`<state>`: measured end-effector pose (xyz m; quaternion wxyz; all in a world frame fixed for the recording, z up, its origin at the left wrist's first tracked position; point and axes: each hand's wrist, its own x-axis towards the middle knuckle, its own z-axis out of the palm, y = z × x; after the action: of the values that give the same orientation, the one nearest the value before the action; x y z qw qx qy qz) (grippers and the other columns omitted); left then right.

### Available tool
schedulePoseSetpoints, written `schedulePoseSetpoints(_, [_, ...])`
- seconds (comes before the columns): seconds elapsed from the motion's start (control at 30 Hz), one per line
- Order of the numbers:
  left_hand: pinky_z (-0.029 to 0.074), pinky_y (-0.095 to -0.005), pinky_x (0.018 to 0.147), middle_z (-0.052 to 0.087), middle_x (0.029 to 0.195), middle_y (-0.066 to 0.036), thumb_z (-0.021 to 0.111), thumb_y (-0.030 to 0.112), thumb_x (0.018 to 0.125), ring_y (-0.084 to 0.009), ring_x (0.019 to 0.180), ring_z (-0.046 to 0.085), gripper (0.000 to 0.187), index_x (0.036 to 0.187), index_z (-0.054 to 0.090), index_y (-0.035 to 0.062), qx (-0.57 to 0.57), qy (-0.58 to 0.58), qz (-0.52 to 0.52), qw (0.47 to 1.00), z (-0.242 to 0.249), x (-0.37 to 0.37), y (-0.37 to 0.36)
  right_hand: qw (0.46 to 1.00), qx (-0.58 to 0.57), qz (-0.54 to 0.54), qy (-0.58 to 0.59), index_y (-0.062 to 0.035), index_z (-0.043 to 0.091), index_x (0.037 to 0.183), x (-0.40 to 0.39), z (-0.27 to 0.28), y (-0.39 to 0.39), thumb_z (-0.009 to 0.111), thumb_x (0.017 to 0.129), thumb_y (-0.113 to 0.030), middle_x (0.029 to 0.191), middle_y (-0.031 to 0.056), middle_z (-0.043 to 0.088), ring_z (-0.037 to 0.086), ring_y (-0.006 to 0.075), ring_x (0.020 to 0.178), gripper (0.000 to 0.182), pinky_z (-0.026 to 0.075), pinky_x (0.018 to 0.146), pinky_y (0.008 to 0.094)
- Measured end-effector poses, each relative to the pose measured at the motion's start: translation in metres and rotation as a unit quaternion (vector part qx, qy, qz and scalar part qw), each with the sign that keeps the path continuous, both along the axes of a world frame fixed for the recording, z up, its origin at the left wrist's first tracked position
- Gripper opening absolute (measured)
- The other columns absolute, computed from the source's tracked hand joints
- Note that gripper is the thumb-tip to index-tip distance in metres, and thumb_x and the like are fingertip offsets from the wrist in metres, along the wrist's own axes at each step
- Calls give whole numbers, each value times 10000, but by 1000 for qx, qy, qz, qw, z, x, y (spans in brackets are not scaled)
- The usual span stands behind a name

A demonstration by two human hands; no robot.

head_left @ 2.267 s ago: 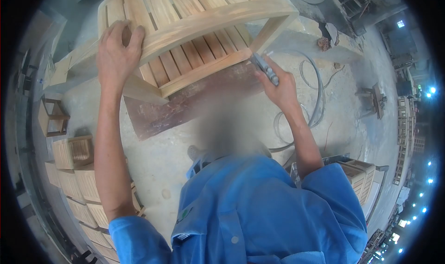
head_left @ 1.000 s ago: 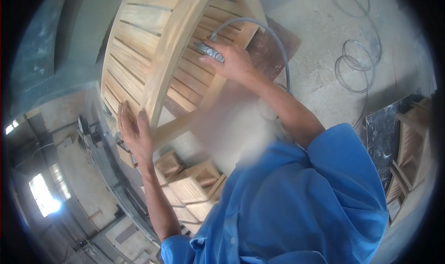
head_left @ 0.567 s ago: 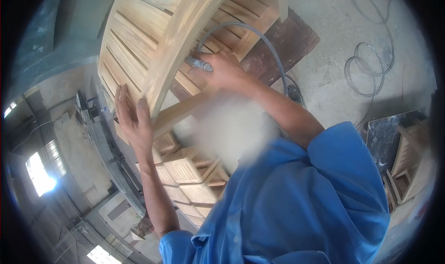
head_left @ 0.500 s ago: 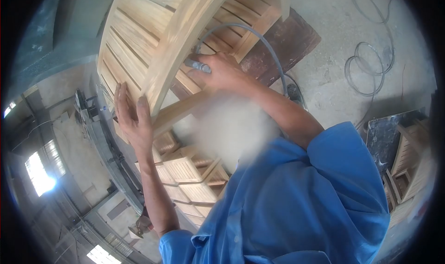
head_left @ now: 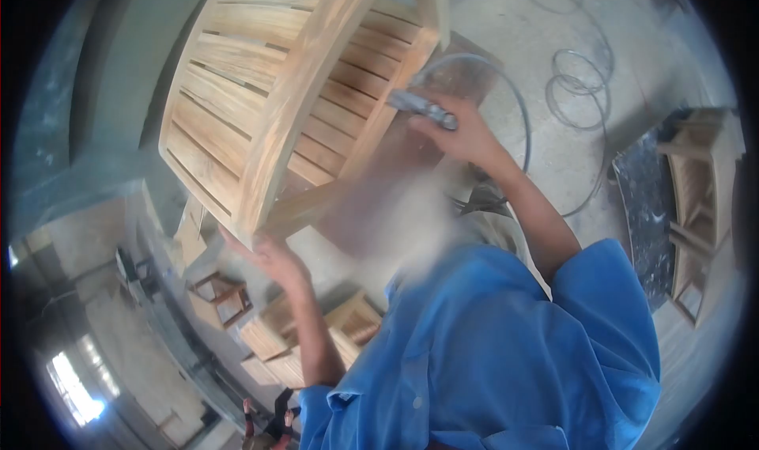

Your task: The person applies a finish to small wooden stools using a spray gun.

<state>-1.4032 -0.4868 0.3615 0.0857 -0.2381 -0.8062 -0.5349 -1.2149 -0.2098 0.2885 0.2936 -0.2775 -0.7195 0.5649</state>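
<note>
Pale wood: the table [head_left: 286, 106] fills the upper middle, ahead of and between the hands.
Long rail: it slants from the low left corner up to the right, the slatted top left of it and the shelf [head_left: 348, 94] right.
Left hand [head_left: 283, 262]: at the table's near low corner, seemingly touching; fingers blurred, so how wide they stand I cannot tell.
Right hand [head_left: 470, 130]: wrapped around the grey tool [head_left: 423, 108], and the nearer one to the shelf.
Tool tip: points up and left, beside the shelf's outer rail; contact unclear.
Hose [head_left: 525, 106]: arcs around beyond the right hand.
Slats: evenly spaced, grain streaky, dark gaps between.
</note>
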Motion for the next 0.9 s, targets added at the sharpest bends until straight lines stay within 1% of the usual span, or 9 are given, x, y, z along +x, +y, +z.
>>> schedulePoseSetpoints(0.03, [275, -433, 1151, 278, 1544, -223, 516, 268, 1007, -318, 1420, 295, 671, 1532, 197, -4, 58, -36, 3, 998, -19, -8, -10, 999, -26, -21, 14, -90, 623, 1301, 14, 1, -6, 718, 876, -299, 964, 127, 736, 699, 209, 824, 482, 529, 770, 336])
schedulePoseSetpoints(0.1, [316, -410, 1124, 311, 1524, -218, 506, 275, 1020, -306, 1397, 332, 662, 1529, 194, -10, 35, -35, 3, 999, -15, -10, 4, 996, -58, -62, 27, -75, 607, 1324, 46, 8, -6, 693, 904, -217, 997, 48, 722, 636, 122, 800, 452, 508, 740, 285])
schedulePoseSetpoints(0.23, [376, -368, 1074, 380, 1475, -201, 532, 297, 1020, -290, 1332, 422, 670, 1516, 214, -23, 71, -45, -26, 996, 35, -26, 3, 984, -93, -147, 22, -32, 568, 1355, 92, 30, -33, 662, 935, -217, 869, 22, 642, 570, 80, 723, 468, 483, 680, 251])
schedulePoseSetpoints(0.33, [398, -498, 1034, 453, 1396, -157, 572, 517, 963, -261, 1288, 446, 716, 1484, 328, 90, 85, -96, -47, 991, 61, -80, -6, 982, -92, -163, 32, -39, 563, 1362, 126, 53, -57, 646, 947, -307, 821, 20, 623, 565, 84, 710, 501, 466, 642, 244])
schedulePoseSetpoints(0.4, [388, -485, 1056, 395, 1467, -158, 587, 534, 945, -304, 1305, 448, 762, 1507, 296, 110, 82, -188, -56, 977, 92, -104, 5, 979, -134, -150, 23, -40, 564, 1360, 141, 64, -62, 636, 950, -362, 820, 25, 620, 564, 87, 706, 526, 453, 626, 239])
schedulePoseSetpoints(0.5, [361, -598, 1037, 370, 1483, -149, 568, 668, 886, -356, 1335, 406, 826, 1494, 315, 169, 40, -212, -46, 975, 116, -146, 19, 988, -120, -91, 23, -36, 567, 1356, 144, 58, -68, 630, 942, -428, 824, 35, 619, 560, 101, 695, 574, 438, 617, 237])
schedulePoseSetpoints(0.7, [304, -703, 1029, 307, 1519, -158, 534, 722, 870, -423, 1359, 358, 913, 1527, 232, 164, 29, -218, -69, 973, 125, -214, 36, 991, -93, 17, 95, -16, 594, 1312, 112, 56, -76, 642, 904, -132, 914, 47, 651, 604, 107, 809, 426, 503, 751, 275])
schedulePoseSetpoints(0.8, [396, -589, 998, 425, 1432, -152, 555, 663, 897, -357, 1298, 444, 800, 1462, 361, 131, 59, -232, -5, 971, 129, -227, 51, 988, -103, 56, 99, -33, 599, 1316, 95, 62, -71, 661, 888, -110, 977, 62, 670, 601, 99, 850, 438, 497, 789, 271])
schedulePoseSetpoints(0.9, [463, -438, 939, 549, 1290, -130, 576, 526, 949, -270, 1171, 545, 669, 1385, 454, 33, 92, -121, -18, 988, 117, -255, 54, 988, -64, 89, 113, 15, 582, 1302, 80, 67, -55, 624, 884, -102, 887, 36, 639, 580, 101, 796, 436, 485, 760, 265])
